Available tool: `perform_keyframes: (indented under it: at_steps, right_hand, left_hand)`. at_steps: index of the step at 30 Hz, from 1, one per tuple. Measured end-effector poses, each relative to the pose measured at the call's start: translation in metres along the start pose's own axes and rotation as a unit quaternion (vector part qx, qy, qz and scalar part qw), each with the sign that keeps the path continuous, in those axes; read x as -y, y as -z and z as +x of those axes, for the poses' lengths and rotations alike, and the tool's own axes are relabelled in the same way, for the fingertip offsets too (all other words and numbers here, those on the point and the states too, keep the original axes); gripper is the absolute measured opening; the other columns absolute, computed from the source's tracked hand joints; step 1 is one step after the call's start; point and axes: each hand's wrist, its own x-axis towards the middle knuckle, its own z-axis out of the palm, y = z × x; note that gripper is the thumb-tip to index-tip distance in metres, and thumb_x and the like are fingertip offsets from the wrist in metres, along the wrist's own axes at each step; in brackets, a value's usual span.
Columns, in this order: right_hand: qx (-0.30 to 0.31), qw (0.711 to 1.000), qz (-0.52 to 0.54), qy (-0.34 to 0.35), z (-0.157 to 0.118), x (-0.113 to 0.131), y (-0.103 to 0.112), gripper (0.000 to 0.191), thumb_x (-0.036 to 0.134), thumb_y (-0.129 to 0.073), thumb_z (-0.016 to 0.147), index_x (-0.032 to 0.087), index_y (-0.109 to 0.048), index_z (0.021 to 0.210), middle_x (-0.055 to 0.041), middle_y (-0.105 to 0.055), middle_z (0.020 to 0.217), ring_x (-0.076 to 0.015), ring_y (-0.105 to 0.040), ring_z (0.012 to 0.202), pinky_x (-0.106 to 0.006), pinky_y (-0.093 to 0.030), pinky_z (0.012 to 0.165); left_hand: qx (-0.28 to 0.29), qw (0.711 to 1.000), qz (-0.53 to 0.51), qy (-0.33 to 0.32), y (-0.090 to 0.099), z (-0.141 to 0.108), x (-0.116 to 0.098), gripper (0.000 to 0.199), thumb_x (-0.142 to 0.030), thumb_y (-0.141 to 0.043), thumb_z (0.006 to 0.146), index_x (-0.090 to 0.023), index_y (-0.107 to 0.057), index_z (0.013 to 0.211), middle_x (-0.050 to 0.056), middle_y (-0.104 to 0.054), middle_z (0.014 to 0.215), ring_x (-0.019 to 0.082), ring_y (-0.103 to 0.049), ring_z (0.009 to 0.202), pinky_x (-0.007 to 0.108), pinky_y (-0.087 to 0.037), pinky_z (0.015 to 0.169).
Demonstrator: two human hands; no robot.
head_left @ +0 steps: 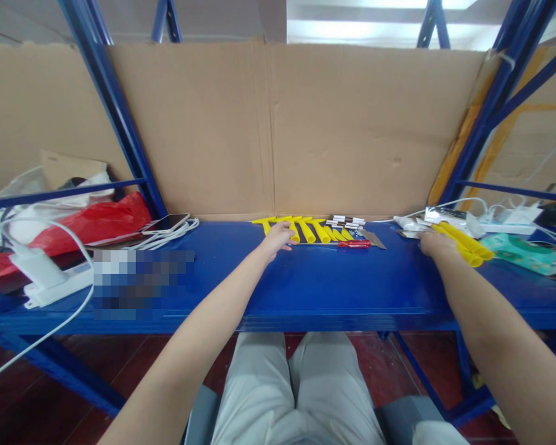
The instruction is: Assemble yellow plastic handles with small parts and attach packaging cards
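My left hand (pixel 278 240) is at the left end of a row of yellow tools with tube-like handles (pixel 307 231). Its fingers are apart, and nothing shows between them. Whether it touches the tools beneath I cannot tell. Shorter yellow pieces (pixel 340 234) lie to the right of that row, with a red-handled screwdriver (pixel 354 244) in front. My right hand (pixel 436 243) is farther right, beside more yellow tube-like handles (pixel 466 245) that project past its wrist. Its fingers are hidden, so any hold on these is unclear.
Black-and-white markers (pixel 346 222) and a flat grey blade (pixel 374 240) lie behind and right of the screwdriver. A green packet (pixel 526 253) and white cables sit at right. Charging cables (pixel 167 232), a red bag (pixel 95 222) and a power strip (pixel 60 284) occupy the left. Cardboard (pixel 343 136) walls the back.
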Motion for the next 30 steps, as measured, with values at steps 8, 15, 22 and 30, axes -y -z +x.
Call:
perform_keyframes:
  at_steps: [8, 15, 22, 30]
  right_hand:
    - [-0.048, 0.999, -0.017, 0.014, -0.006, 0.008, 0.009, 0.045, 0.011, -0.031, 0.090, 0.010, -0.057, 0.127, -0.0190, -0.052, 0.137, -0.0299, -0.044, 0.130, -0.048, -0.039, 0.102]
    - [-0.199, 0.961, 0.182, 0.069, -0.010, 0.057, 0.042, 0.043, 0.015, -0.038, 0.087, 0.013, -0.060, 0.123, -0.0189, -0.060, 0.124, -0.0298, -0.056, 0.114, -0.039, -0.045, 0.091]
    - [-0.284, 0.887, 0.338, 0.134, -0.036, 0.121, 0.060, 0.039, 0.021, -0.034, 0.090, 0.013, -0.062, 0.117, -0.0179, -0.064, 0.113, -0.0267, -0.057, 0.110, -0.035, -0.043, 0.093]
    - [-0.171, 0.926, 0.293, 0.165, -0.033, 0.121, 0.017, 0.037, 0.013, -0.043, 0.085, 0.015, -0.066, 0.113, -0.0133, -0.068, 0.114, -0.0239, -0.062, 0.108, -0.030, -0.046, 0.091]
  left_hand:
    - [-0.159, 0.939, 0.268, -0.149, 0.012, 0.015, 0.014, 0.034, -0.005, -0.051, 0.078, -0.015, -0.068, 0.105, 0.010, -0.067, 0.116, 0.022, -0.060, 0.113, 0.031, -0.043, 0.099]
    - [-0.147, 0.901, 0.403, -0.064, 0.018, 0.015, 0.022, 0.039, -0.021, -0.058, 0.077, -0.022, -0.063, 0.116, 0.015, -0.058, 0.128, 0.034, -0.048, 0.123, 0.047, -0.042, 0.096]
    - [-0.139, 0.906, 0.400, 0.006, 0.025, 0.020, 0.026, 0.044, -0.030, -0.052, 0.081, -0.022, -0.057, 0.124, 0.019, -0.054, 0.132, 0.040, -0.041, 0.128, 0.056, -0.035, 0.097]
    - [-0.113, 0.919, 0.377, 0.017, 0.032, 0.030, 0.034, 0.041, -0.031, -0.046, 0.085, -0.030, -0.057, 0.124, 0.012, -0.057, 0.134, 0.039, -0.044, 0.127, 0.060, -0.028, 0.101]
